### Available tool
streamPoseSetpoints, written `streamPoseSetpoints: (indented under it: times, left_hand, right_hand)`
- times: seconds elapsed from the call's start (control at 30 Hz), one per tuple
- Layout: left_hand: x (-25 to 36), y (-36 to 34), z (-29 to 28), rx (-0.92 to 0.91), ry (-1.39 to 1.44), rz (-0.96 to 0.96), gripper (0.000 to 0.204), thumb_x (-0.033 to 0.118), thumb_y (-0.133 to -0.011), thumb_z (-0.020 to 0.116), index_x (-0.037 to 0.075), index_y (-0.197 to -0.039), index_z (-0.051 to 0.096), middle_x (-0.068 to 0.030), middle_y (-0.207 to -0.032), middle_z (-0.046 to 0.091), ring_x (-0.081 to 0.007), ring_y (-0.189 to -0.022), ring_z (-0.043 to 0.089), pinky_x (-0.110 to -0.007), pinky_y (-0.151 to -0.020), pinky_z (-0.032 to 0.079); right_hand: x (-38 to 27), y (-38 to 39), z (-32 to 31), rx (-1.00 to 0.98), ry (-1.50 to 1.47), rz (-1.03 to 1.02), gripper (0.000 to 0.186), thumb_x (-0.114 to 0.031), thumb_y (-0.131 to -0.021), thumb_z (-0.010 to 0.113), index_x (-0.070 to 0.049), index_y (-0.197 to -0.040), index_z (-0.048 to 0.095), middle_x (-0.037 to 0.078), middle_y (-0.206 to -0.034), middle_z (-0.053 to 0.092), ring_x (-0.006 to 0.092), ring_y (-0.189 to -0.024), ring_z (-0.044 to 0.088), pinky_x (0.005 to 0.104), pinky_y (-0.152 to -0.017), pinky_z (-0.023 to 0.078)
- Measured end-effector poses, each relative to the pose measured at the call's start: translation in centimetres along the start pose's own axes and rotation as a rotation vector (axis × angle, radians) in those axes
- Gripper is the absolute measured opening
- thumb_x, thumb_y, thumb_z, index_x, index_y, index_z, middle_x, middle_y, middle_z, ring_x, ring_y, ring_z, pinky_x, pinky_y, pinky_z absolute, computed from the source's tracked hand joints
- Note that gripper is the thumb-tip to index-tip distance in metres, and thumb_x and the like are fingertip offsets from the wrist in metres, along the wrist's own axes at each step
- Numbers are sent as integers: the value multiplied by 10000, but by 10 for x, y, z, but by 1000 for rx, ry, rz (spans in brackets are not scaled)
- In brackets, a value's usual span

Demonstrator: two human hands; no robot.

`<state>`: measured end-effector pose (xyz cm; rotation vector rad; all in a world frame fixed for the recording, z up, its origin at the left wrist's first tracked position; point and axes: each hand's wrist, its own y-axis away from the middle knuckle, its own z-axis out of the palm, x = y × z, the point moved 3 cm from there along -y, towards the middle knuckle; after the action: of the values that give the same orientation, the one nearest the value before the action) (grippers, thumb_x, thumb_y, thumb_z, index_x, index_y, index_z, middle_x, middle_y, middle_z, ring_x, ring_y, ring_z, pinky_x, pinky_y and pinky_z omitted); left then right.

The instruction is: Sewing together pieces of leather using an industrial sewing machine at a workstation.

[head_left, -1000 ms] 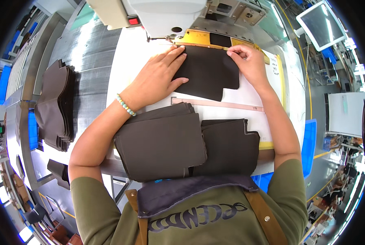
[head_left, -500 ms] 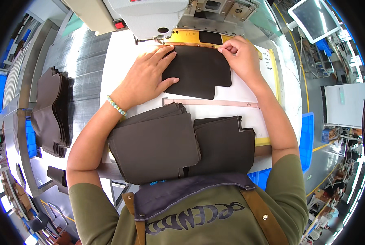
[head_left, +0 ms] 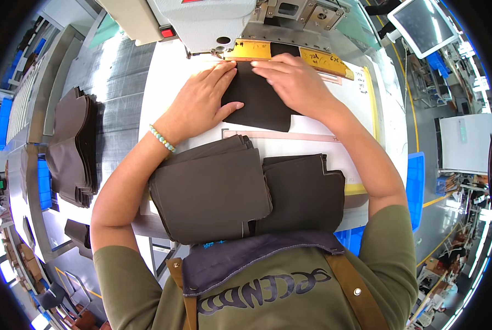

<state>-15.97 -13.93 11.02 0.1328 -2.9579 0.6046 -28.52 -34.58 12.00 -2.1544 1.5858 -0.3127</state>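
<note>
A dark brown flat panel with a notched corner [head_left: 260,113] lies on the white work surface [head_left: 171,74], its far edge against the yellow clamp bar [head_left: 249,50] of a sewing machine [head_left: 205,25]. My left hand [head_left: 199,99] rests flat on the panel's left part, fingertips near that bar. Across the panel's right part lies my right hand [head_left: 295,85], fingers stretched out and pointing left, close to the left fingertips. Neither hand grips anything. Part of the panel is hidden under both hands.
Two stacks of similar panels, a larger one [head_left: 213,190] and a smaller one [head_left: 304,192], lie between my forearms. Another stack [head_left: 72,146] sits at the left. A pinkish strip [head_left: 284,135] crosses the white surface; a screen [head_left: 423,26] stands far right.
My right hand has moved left from the panel's far right corner, where its fingers were pinched, and now lies flat on the panel. The left hand stays nearly in place.
</note>
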Motion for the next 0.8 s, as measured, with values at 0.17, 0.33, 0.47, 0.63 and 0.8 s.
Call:
streamPoseSetpoints:
  times: [0.17,0.33,0.47,0.63,0.8]
  left_hand:
    - [2,-5,-4,-60,-32,-7,664,370,-1008,692,-65,-1484,533,-183,-1551,526,-364,-1345,566,-439,-1141,452]
    - [7,-5,-9,-112,-5,-50,634,342,-1003,703,-66,-1465,551,-191,-1544,526,-391,-1263,609,-451,-1095,481]
    - [7,-2,-6,-132,-127,-40,584,312,-1002,701,-61,-1435,580,-191,-1529,542,-363,-1358,564,-434,-1129,469]
    - [11,-1,1,-57,-221,112,499,281,-1006,692,-76,-1351,642,-184,-1494,589,-308,-1424,528,-413,-1153,467]
    - [11,1,2,-62,-214,90,497,287,-1013,688,-75,-1351,639,-191,-1512,576,-308,-1401,553,-415,-1150,475]
  right_hand:
    - [18,51,-38,27,91,160,258,-53,-933,700,-55,-1169,802,30,-1222,788,230,-1116,683,374,-953,579]
    - [21,82,-51,68,152,249,276,-75,-933,726,-55,-1202,785,37,-1269,765,260,-1160,677,381,-977,573]
    - [16,82,-45,-68,76,154,417,-100,-972,687,-72,-1388,688,41,-1493,642,285,-1329,592,423,-1126,486]
    - [17,76,-43,-103,72,179,414,-193,-986,698,-85,-1385,694,33,-1492,640,284,-1332,571,441,-1134,464]
    - [15,76,-44,-140,85,206,429,-190,-991,691,-76,-1404,682,32,-1516,621,286,-1349,547,433,-1143,451]
